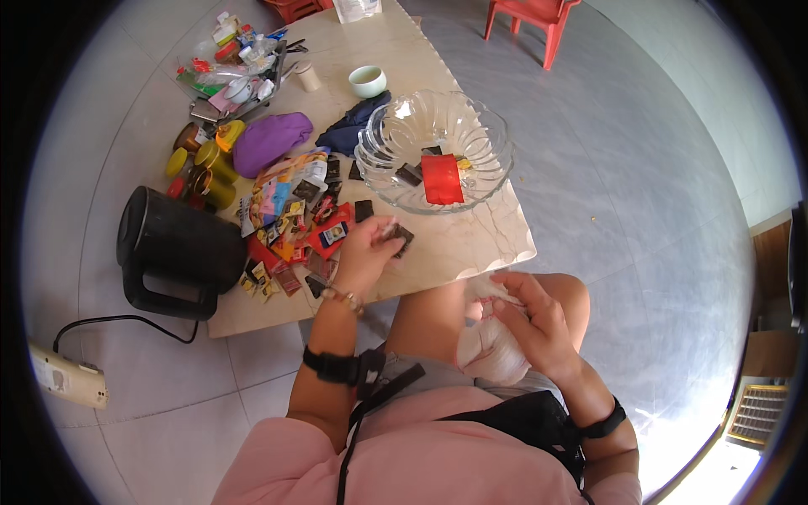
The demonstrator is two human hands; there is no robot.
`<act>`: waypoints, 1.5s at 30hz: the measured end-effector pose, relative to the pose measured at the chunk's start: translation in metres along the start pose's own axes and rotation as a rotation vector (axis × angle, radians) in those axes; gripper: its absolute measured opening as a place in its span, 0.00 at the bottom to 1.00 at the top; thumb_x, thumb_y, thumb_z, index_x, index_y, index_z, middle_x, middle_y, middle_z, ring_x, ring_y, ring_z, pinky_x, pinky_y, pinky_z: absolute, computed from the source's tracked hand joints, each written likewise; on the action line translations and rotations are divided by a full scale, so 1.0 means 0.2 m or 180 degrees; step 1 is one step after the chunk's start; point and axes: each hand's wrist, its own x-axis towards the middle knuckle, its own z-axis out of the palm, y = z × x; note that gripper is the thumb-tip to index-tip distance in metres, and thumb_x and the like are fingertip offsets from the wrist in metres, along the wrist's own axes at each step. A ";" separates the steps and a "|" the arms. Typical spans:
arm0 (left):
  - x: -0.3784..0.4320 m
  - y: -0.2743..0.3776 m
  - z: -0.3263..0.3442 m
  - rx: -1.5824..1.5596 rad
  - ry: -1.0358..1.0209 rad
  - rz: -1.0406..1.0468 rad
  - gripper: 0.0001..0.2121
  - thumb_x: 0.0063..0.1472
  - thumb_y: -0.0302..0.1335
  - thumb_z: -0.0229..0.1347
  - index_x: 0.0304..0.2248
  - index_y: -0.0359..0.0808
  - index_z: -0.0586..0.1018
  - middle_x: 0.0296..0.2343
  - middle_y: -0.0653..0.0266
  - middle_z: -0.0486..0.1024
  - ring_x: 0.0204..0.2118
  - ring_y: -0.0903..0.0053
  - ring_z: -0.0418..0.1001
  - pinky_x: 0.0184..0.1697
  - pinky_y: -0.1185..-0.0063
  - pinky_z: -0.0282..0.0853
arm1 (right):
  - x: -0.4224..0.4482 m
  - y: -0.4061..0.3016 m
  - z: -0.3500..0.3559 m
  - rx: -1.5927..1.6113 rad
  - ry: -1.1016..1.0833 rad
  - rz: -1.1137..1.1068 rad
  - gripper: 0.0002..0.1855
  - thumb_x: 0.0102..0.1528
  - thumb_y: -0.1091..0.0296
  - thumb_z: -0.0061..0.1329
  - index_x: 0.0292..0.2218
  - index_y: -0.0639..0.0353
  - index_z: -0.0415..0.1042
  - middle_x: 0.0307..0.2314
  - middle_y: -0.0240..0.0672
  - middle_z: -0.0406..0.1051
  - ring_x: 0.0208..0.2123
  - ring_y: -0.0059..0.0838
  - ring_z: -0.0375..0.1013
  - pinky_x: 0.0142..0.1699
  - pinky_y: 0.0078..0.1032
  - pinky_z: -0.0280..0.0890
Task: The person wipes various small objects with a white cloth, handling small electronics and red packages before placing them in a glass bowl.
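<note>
My left hand (368, 248) is above the table's near edge, its fingers closed on a dark wrapped packet (399, 241). Below and left of it lie wrapped sweets (282, 222), red packets (329, 235) and more dark packets (363, 210). A clear fluted glass bowl (435, 151) stands near the table corner, with a red packet (442, 179), some dark packets and a small yellow one inside. My right hand (536, 315) is over my lap, thumb and forefinger apart, beside a whitish mesh bag (499, 347); whether it grips the mesh cannot be told.
A black electric kettle (183, 252) stands at the table's left edge, its cord hanging down. Behind are jars (214, 170), a purple cloth pouch (271, 142), dark blue cloth (356, 123), a pale green bowl (367, 81) and a cluttered tray (278, 69). A red plastic chair (530, 16) stands beyond.
</note>
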 end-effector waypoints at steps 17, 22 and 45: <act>-0.44 0.44 0.24 -0.1093 -0.1035 0.1102 0.25 0.59 0.11 0.44 0.57 0.27 0.63 0.51 0.53 0.69 0.51 0.79 0.68 0.51 0.83 0.65 | 0.10 -0.18 0.06 -0.2151 0.1250 -0.1970 0.13 0.46 0.74 0.54 0.36 0.51 0.73 0.29 0.31 0.67 0.22 0.33 0.72 0.22 0.27 0.68; -0.43 0.44 0.27 -0.0779 -0.0734 0.1433 0.22 0.59 0.10 0.44 0.54 0.27 0.68 0.45 0.55 0.75 0.48 0.81 0.71 0.50 0.83 0.66 | 0.05 -0.20 0.11 -0.2426 0.1195 -0.2445 0.21 0.38 0.73 0.56 0.38 0.51 0.73 0.28 0.31 0.67 0.26 0.30 0.72 0.26 0.27 0.69; -0.43 0.49 0.30 -0.1649 -0.0683 0.0898 0.22 0.60 0.12 0.45 0.56 0.25 0.64 0.49 0.55 0.71 0.46 0.82 0.72 0.46 0.83 0.68 | 0.09 -0.22 -0.03 -0.1619 0.1542 -0.1086 0.08 0.53 0.70 0.51 0.36 0.58 0.72 0.29 0.39 0.70 0.26 0.43 0.73 0.28 0.34 0.67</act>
